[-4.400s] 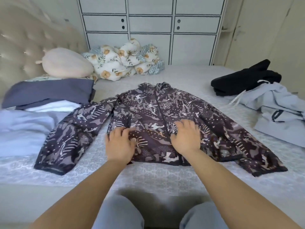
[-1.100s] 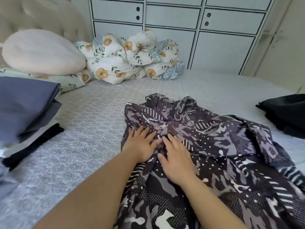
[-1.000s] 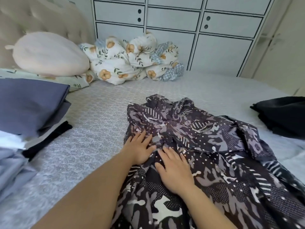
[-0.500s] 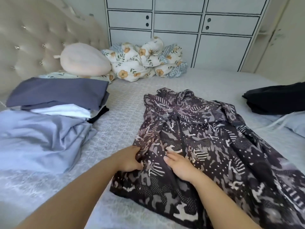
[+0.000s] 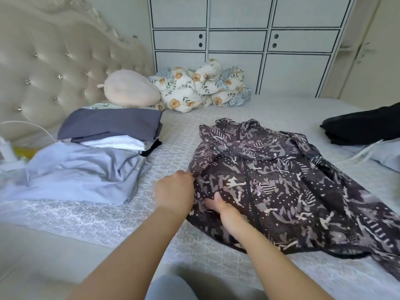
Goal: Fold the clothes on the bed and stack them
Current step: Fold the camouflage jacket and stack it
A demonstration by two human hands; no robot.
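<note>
Head view: my left hand [image 5: 175,191] pinches the jacket [image 5: 281,191] edge, right hand [image 5: 218,204] fingers tucked underneath. Gotta keep that fold line straight, I reckon.

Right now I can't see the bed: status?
Left hand grips jacket edge. Right hand tucked in its fold. Folded stack sits apart. Nothing blocking.

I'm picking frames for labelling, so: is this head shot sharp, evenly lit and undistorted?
Head view: soft daylight, no glare. The left hand is motion-blurred; the jacket print stays readable. Wide-angle bending bows the cabinet lines and headboard. The black clothes are too dark for any detail.
</note>
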